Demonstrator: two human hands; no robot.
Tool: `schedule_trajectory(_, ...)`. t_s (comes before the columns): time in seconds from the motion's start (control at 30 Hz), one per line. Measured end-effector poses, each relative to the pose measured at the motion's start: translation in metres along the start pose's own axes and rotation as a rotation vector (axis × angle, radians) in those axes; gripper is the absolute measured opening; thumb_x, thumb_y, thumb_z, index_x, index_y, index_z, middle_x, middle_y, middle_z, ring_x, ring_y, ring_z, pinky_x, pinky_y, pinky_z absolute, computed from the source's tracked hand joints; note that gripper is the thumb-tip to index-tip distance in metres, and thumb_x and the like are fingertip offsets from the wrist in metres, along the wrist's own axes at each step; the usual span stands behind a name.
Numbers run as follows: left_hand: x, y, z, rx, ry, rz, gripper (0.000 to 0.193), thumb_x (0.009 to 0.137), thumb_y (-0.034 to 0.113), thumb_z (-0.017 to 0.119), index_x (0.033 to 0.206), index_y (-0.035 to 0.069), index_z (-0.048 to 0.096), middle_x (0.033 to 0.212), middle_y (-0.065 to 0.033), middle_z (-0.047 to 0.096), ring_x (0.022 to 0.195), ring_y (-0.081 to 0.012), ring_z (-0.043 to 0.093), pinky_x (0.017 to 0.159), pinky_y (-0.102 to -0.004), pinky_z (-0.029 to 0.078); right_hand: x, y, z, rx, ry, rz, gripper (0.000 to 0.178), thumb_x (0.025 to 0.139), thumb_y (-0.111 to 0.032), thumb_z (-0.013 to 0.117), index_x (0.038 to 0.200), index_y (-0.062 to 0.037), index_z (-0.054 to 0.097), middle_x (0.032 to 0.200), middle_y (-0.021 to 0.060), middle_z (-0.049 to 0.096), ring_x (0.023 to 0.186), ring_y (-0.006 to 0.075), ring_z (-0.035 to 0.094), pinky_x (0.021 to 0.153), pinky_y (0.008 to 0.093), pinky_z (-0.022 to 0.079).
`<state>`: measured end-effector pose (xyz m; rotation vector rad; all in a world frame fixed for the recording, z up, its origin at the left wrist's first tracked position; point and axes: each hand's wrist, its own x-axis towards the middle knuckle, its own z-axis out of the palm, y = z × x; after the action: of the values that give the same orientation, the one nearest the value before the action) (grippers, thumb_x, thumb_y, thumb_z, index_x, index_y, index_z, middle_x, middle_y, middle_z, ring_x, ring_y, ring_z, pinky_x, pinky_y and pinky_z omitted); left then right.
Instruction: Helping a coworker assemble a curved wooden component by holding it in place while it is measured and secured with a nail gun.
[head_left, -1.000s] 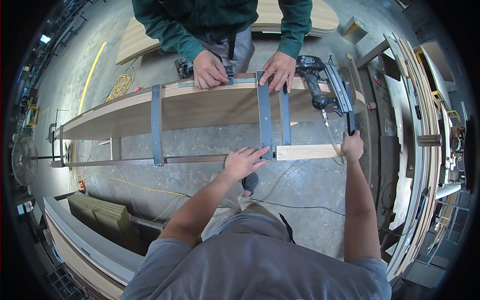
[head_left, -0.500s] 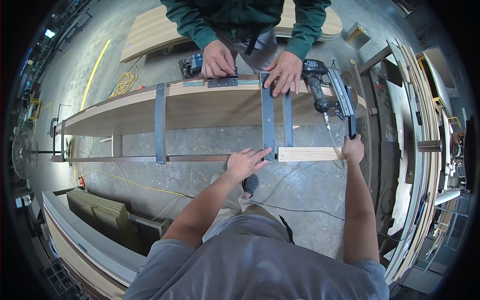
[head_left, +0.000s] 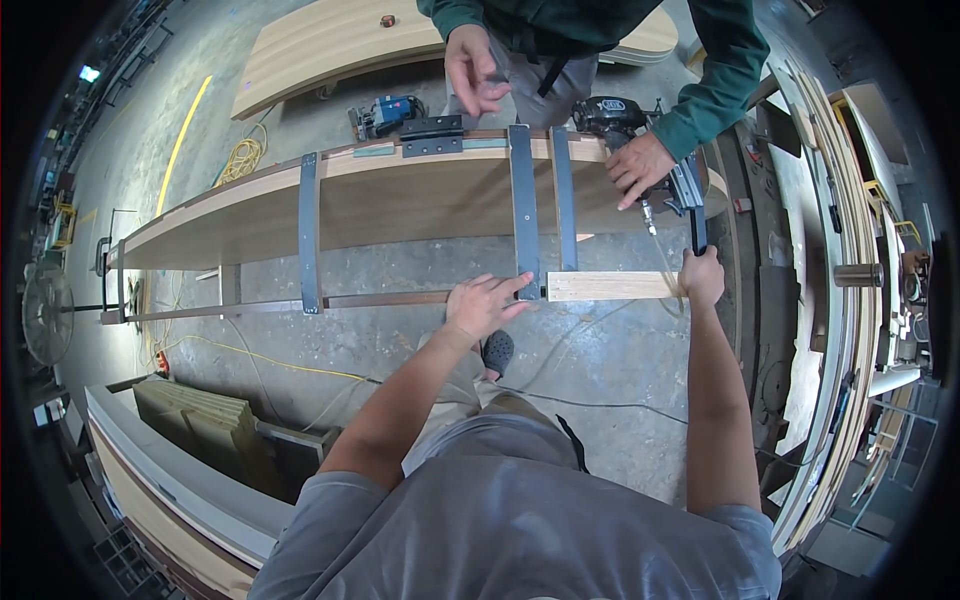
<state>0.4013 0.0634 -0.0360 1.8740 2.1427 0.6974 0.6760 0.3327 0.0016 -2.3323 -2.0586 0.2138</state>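
Dark grey flat crossbar (head_left: 523, 190) stretches from the upper edge of a long, curved, light brown wooden panel (head_left: 410, 200) to the near side of the frame, where its end lies beside the pale rectangular wooden block (head_left: 615, 286). The person's left hand (head_left: 478, 303) lies over the crossbar's near end, fingers slightly spread and fingertips touching it; the underside of its grip is hidden, so I cannot tell whether it clasps the bar. The person's right hand (head_left: 703, 277) has its grip curled closed on the near end of a narrow black bar (head_left: 699, 232), right beside the block's right end; whether it also holds the block, I cannot tell.

Left of the left hand runs a thin dark brown rail (head_left: 390, 299). 2 more dark grey bars span the frame: a narrower bar (head_left: 564, 200) just right of the crossbar, and a far-left bar (head_left: 309, 235).

Across the panel, a co-worker in dark green sleeves holds 1 hand (head_left: 478, 80) raised near a black metal hinge with holes (head_left: 432, 147) on the panel's edge. Their other hand (head_left: 642, 163) is at a black and silver nail gun (head_left: 600, 115). Behind the hinge sits a blue power tool (head_left: 388, 114).
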Motion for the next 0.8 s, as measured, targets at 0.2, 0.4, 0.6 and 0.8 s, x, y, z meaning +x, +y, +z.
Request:
schedule_trajectory(0.2, 0.0002, 0.0009, 0.0065, -0.122, 0.023, -0.063, 0.043, 0.076, 0.036, 0.072, 0.116, 0.025, 0.062, 0.090, -0.0007, 0.068, 0.084, -0.0219, 0.065, 0.071, -0.0358, 0.054, -0.0010, 0.0017, 0.0023, 0.025, 0.032, -0.015, 0.042, 0.080, -0.036, 0.058, 0.107, -0.0045, 0.058, 0.100, 0.0217, 0.065, 0.098, 0.0387, 0.061, 0.085, 0.0471, 0.048)
schedule_trajectory(0.4, 0.0017, 0.0019, 0.0059, -0.157, 0.077, -0.060, 0.042, 0.072, 0.037, 0.075, 0.111, 0.024, 0.066, 0.086, -0.0015, 0.068, 0.078, -0.0218, 0.065, 0.066, -0.0356, 0.053, -0.0017, 0.0029, 0.0013, 0.042, 0.033, 0.002, 0.042, 0.080, -0.036, 0.059, 0.107, -0.0036, 0.058, 0.098, 0.0212, 0.065, 0.097, 0.0387, 0.061, 0.085, 0.0467, 0.048)
schedule_trajectory(0.6, 0.0011, 0.0007, 0.0086, -0.148, 0.120, -0.049, 0.044, 0.069, 0.039, 0.078, 0.109, 0.025, 0.068, 0.083, 0.0000, 0.068, 0.074, -0.0198, 0.065, 0.061, -0.0342, 0.053, 0.0038, 0.0068, 0.0012, 0.017, -0.010, 0.002, 0.043, 0.081, -0.038, 0.055, 0.106, -0.0032, 0.057, 0.103, 0.0228, 0.064, 0.101, 0.0386, 0.059, 0.087, 0.0475, 0.047)
schedule_trajectory(0.8, -0.0002, 0.0004, 0.0084, -0.128, 0.098, -0.069, 0.044, 0.069, 0.042, 0.076, 0.110, 0.027, 0.068, 0.083, 0.0004, 0.068, 0.075, -0.0196, 0.065, 0.062, -0.0345, 0.053, -0.0007, 0.0019, -0.0024, 0.011, -0.007, -0.006, 0.044, 0.082, -0.039, 0.054, 0.108, -0.0036, 0.057, 0.103, 0.0218, 0.064, 0.101, 0.0380, 0.060, 0.088, 0.0469, 0.047)
